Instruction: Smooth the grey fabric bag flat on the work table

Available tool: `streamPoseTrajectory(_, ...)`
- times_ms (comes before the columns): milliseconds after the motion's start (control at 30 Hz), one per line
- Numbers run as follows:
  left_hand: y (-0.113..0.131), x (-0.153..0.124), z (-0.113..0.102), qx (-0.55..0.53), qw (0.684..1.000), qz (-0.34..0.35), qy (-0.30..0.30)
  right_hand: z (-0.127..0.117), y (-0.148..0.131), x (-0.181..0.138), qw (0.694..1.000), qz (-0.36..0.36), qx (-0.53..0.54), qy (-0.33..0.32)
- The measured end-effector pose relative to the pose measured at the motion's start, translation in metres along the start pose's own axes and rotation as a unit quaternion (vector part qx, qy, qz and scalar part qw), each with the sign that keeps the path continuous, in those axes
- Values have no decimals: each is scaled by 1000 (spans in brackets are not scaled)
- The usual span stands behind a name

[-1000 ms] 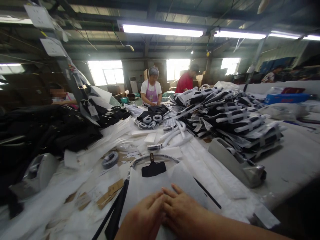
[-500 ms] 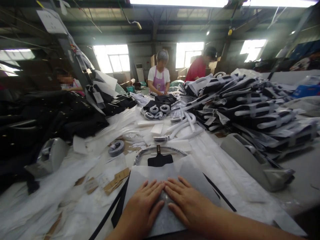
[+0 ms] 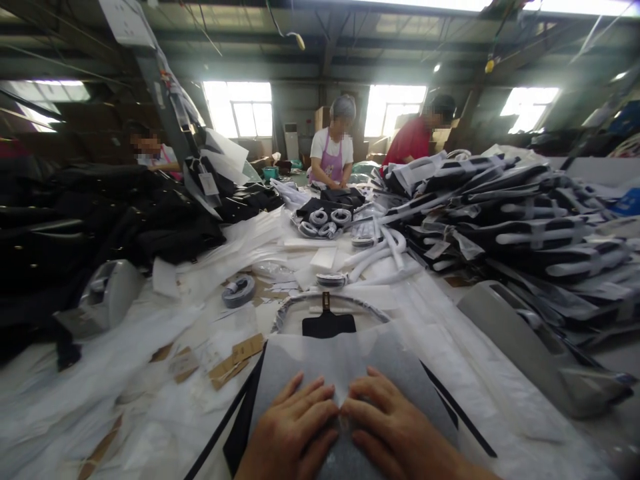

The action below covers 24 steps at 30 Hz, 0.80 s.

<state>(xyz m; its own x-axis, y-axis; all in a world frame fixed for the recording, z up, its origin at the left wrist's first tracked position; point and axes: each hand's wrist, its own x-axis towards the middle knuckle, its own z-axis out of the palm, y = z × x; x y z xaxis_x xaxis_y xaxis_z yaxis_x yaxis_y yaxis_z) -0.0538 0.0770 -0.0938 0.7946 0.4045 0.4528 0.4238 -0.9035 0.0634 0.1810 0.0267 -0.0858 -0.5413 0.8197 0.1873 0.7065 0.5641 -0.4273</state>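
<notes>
A: Setting?

B: Garment or bag packing workshop. Long bench (image 3: 607,427) strewn with white tissue sheets (image 3: 165,340) and cardboard tags (image 3: 235,357).

A: Evidence of stock?

B: Large stack of black items in clear wrap (image 3: 515,220) on the right; dark goods heaped (image 3: 105,213) on the left; tape dispenser (image 3: 537,347) beside the stack.

A: Building?

B: Industrial hall: steel roof beams, strip lights (image 3: 575,5), big windows (image 3: 240,110), cartons at the back. Other workers (image 3: 333,150) stand at the far end.
</notes>
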Motion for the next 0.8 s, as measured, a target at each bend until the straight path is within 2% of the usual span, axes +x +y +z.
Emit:
streamPoseTrajectory(367, 1, 0, -2, -27, 999, -28, -38, -6, -5, 0, 999, -7, 8, -38)
streamPoseTrajectory(800, 1, -1, -1, -41, 998, -39, -39, 2, 3, -5, 999, -28, 24, 12)
